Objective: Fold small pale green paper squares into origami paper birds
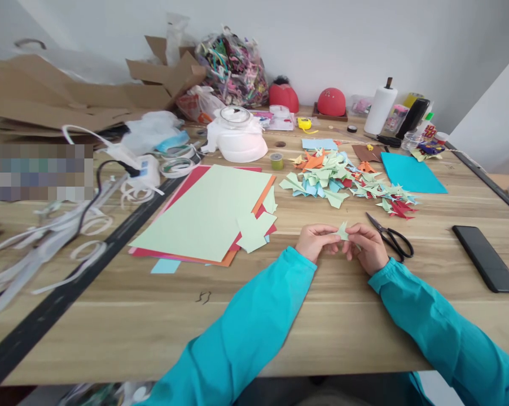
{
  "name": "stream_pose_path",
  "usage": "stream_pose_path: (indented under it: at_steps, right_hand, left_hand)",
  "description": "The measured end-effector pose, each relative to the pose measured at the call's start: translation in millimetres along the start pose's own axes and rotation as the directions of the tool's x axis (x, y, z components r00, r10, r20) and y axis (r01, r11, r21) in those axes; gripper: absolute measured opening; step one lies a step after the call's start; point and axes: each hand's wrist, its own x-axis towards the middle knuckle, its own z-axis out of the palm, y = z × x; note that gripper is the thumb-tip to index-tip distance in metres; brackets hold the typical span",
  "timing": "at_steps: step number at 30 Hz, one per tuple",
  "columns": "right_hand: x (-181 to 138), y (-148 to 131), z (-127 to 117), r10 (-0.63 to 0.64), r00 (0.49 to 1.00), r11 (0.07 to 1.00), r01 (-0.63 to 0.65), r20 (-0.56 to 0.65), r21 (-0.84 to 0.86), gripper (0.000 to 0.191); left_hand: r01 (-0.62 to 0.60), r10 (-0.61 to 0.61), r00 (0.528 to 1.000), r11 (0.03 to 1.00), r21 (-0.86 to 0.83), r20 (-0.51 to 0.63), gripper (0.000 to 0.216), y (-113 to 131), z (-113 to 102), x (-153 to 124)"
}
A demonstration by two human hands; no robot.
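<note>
Between my two hands is a small folded pale green paper piece [343, 230] with pointed tips sticking up. My left hand [317, 241] pinches its left side, and my right hand [368, 246] pinches its right side. Black-handled scissors [396, 239] lie just beyond and right of my right hand, blades toward the upper left. Past my hands lies a heap of folded paper pieces [328, 172] in green, orange, blue and red. Left of my left hand are smaller cut green sheets [254, 230] and a stack of large coloured paper [207, 217], pale green on top.
A black phone [487, 258] lies at the right. A turquoise sheet [413, 172] is behind the heap. A thread spool [276, 161], a white bottle [380, 109] and red domes [331, 102] stand farther back. White strips and a power strip [144, 172] with cables spread at the left.
</note>
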Motion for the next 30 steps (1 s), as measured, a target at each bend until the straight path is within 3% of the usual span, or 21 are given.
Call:
stream_pose_path:
  at_steps: [13, 23, 30]
  right_hand:
    - [0.7, 0.2, -0.6, -0.043, 0.999, 0.998, 0.044, 0.022, -0.05, 0.016]
    - [-0.1, 0.9, 1.4, -0.037, 0.999, 0.999, 0.037, 0.005, -0.009, 0.02]
    - [-5.6, 2.9, 4.7, -0.076, 0.996, 0.997, 0.076, -0.043, -0.003, 0.004]
  left_hand:
    - [-0.04, 0.027, 0.989, 0.995, 0.09, 0.149, 0.033, -1.4, -0.3, -0.2]
    - [0.009, -0.01, 0.989, 1.0, 0.008, 0.146, 0.033, -3.6, -5.0, 3.3]
    - [0.063, -0.064, 0.982, 0.998, 0.013, 0.176, 0.022, 0.9, -6.6, 1.4]
